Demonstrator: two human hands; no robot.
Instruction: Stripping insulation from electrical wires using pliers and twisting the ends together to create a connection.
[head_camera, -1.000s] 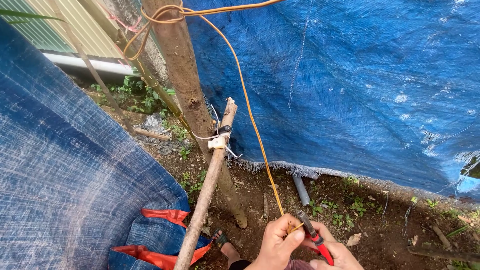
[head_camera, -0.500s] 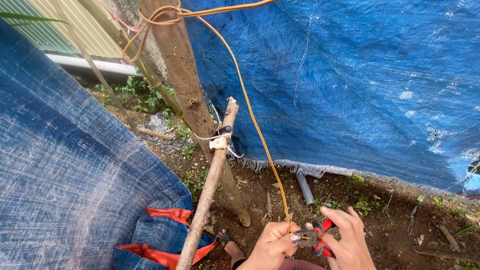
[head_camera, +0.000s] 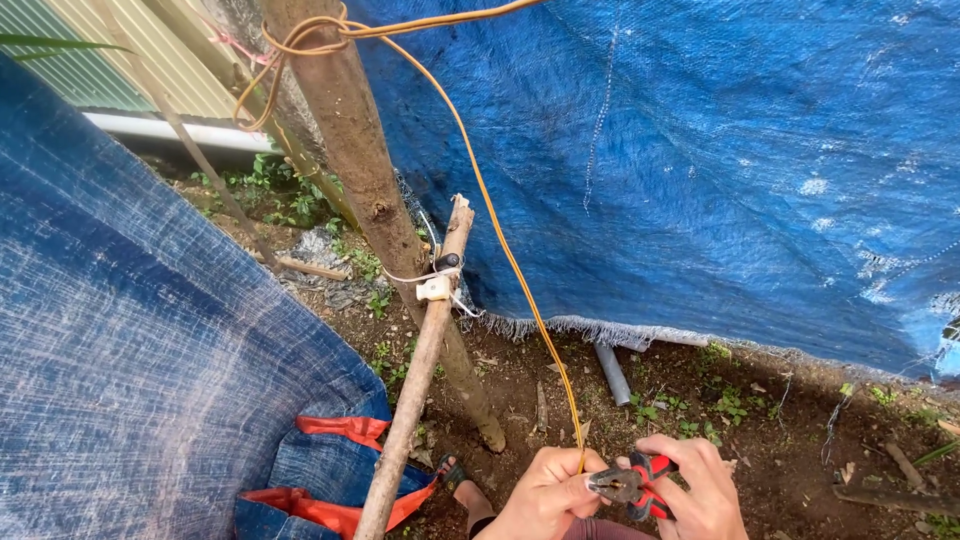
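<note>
Blue tarpaulin (head_camera: 700, 180) fills twelve to three o'clock. Orange wire (head_camera: 500, 240) descends to six o'clock, pinched in left hand (head_camera: 545, 495). Right hand (head_camera: 700, 490), grasping red-handled pliers (head_camera: 630, 487), has brought them against the wire end since a moment ago.

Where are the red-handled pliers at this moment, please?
In the head view, the pliers sit at the bottom edge, right of centre, held between the left hand and right hand, at the lower end of the orange wire.
</note>
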